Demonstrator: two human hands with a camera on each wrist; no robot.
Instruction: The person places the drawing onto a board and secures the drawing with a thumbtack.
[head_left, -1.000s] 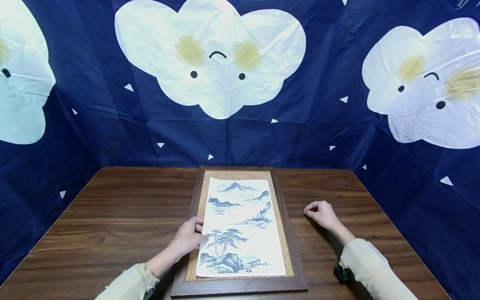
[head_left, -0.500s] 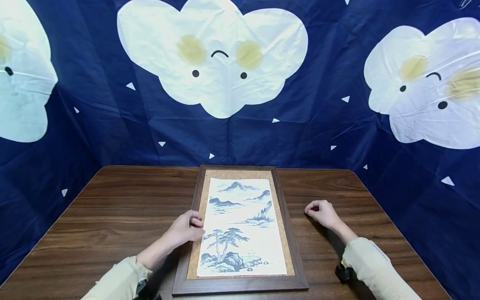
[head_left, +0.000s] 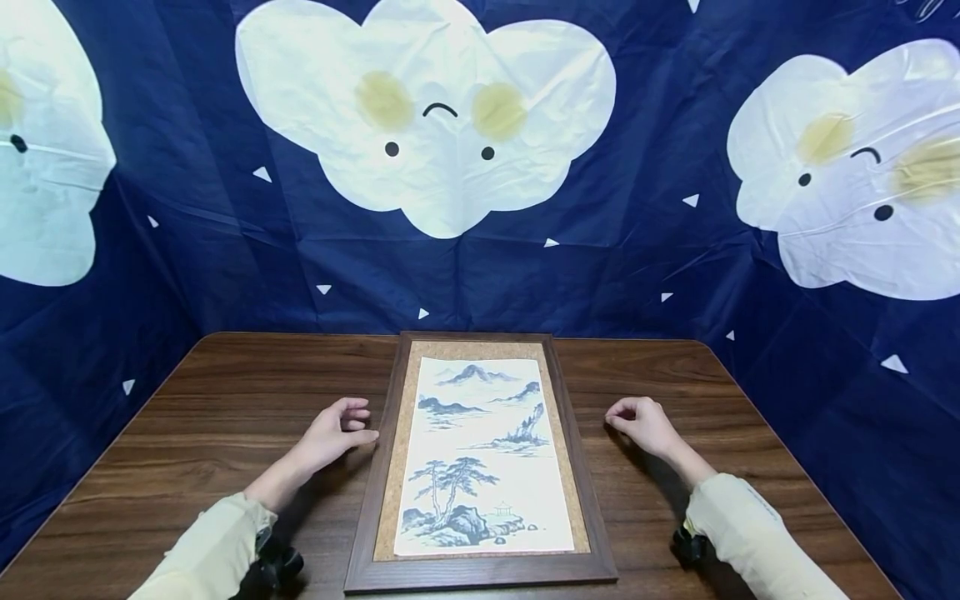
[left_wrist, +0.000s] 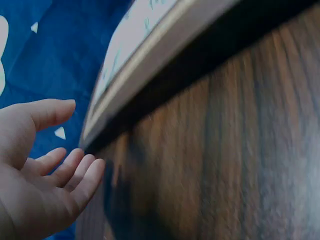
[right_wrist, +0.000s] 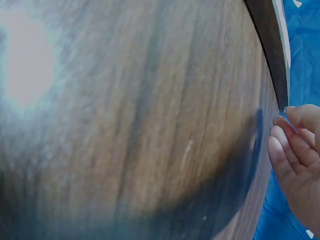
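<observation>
Here the left hand (head_left: 333, 433) lies on the table (head_left: 225, 433) just to the left of the frame (head_left: 480, 575), near its left rail but not touching it. Its fingers are loosely curled and hold nothing, the thumb pointing toward the rail; the left wrist view shows the same slack hand (left_wrist: 40, 170), fingers a little apart, with the frame (left_wrist: 165, 60) edge rising beyond them and bare wood between.

The frame sits flat in the middle of the table, its long axis running straight away from the person, near end close to the body and far end toward the blue backdrop (head_left: 187, 250). Inside it a cork-coloured mat carries the print (head_left: 483, 458), an ink landscape with pines at the near end and hills at the far end.

The right hand (head_left: 645, 425) rests on the table to the right of the frame, a bit farther from its rail than the left hand is from its own. Its fingers are curled inward and grip nothing; in the right wrist view the fingertips (right_wrist: 295, 145) hang close to the tabletop, with the frame (right_wrist: 272, 45) corner just beyond. So the frame lies between the two hands, inward of each, and the left is the nearer.
</observation>
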